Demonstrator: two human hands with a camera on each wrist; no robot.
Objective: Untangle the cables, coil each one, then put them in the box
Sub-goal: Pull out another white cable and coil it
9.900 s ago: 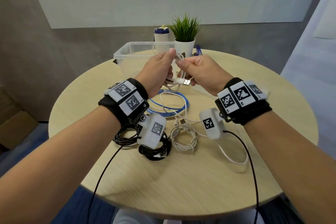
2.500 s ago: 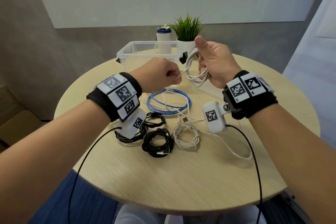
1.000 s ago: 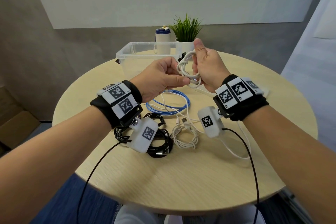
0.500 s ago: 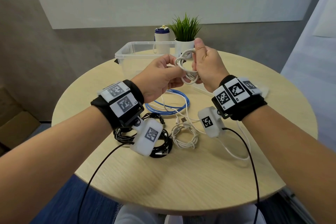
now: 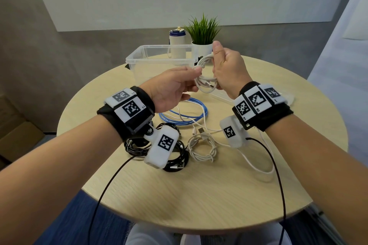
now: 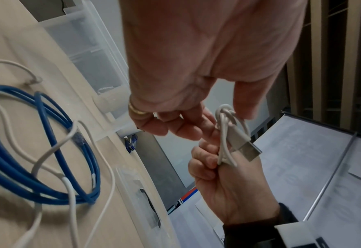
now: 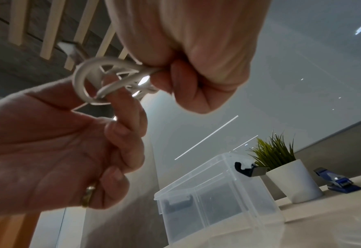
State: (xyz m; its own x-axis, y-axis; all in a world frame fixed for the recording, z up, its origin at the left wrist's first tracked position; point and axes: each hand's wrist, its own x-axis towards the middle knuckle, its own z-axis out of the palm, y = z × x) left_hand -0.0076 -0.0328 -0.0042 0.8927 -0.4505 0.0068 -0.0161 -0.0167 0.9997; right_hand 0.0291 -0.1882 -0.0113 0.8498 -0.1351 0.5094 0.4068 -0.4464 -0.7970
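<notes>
Nearest the front edge of the round tabletop [image 5: 199,201], two black coiled cables [image 5: 179,157] are lying left of centre, with a small white coiled cable [image 5: 202,148] sitting just beside them to the right. A loose white cable [image 5: 256,165] is trailing toward the right edge. Behind these, nearer the middle, a blue cable [image 5: 186,116] is lying in a loop with a white strand crossing it. Above the middle of the tabletop, both hands are holding one white coil [image 5: 206,79] in the air: the right hand [image 5: 229,69] is gripping the bundle with curled fingers, thumb pointing up, while the left hand [image 5: 171,87] is pinching the coil's near-side strands, its USB plug [image 6: 244,147] sticking out. At the far edge, the clear plastic box [image 5: 159,59] is standing open, with a potted plant [image 5: 203,34] and a white bottle [image 5: 177,42] behind it.
</notes>
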